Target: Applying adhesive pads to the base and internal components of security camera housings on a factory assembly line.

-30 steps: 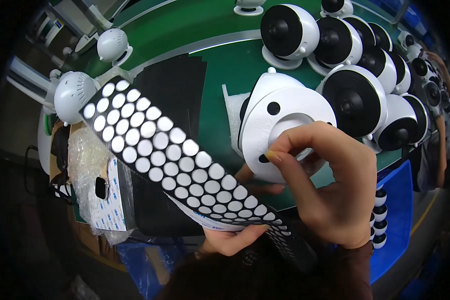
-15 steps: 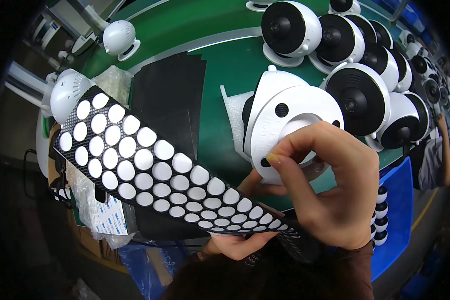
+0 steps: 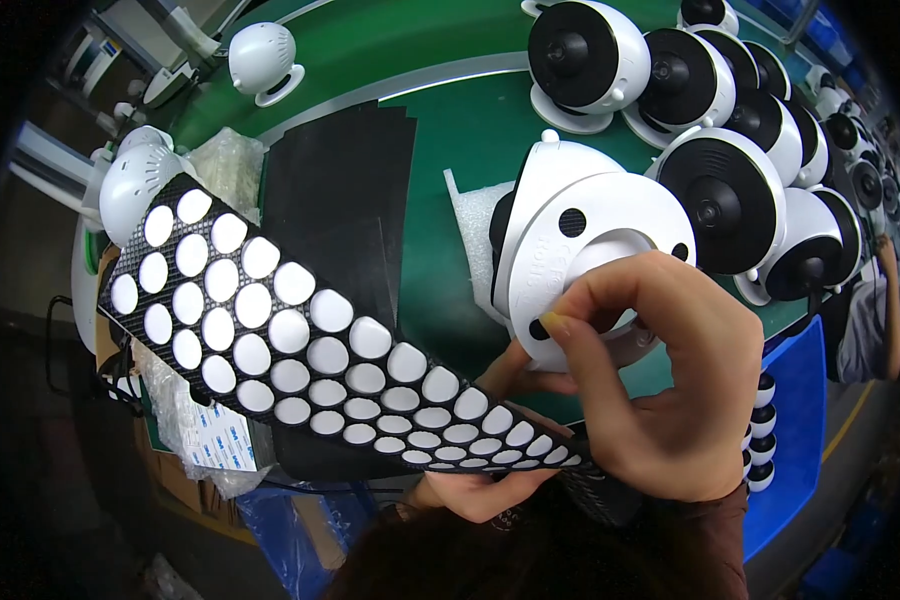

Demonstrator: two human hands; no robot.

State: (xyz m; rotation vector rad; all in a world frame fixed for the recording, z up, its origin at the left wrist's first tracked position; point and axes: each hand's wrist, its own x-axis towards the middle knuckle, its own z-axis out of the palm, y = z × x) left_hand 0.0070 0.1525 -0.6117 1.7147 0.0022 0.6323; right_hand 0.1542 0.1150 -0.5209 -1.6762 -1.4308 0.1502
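A white camera with a ring-shaped base (image 3: 535,265) is tilted on a white foam block (image 3: 472,215), its base facing me. Round black pads (image 3: 572,222) sit on the base. My right hand (image 3: 675,370) is closed in a pinch, thumb and fingertip at a black pad on the base's lower left. My left hand (image 3: 480,492) grips a long black sheet (image 3: 135,240) with rows of white discs; the sheet bends and covers much of that hand. Fingers of the left hand also show beside the base, apparently supporting it.
Several white cameras with black fronts (image 3: 722,200) crowd the right. Black sheets (image 3: 335,190) lie left of the foam. A blue bin (image 3: 805,420) with small black-and-white balls stands at lower right. Another white camera (image 3: 262,58) is on the green surface at upper left. Clear plastic wrap lies at left.
The dotted sheet has shifted slightly left and flexed. The camera and my right hand have moved a little right; the pinch stays at the same pad.
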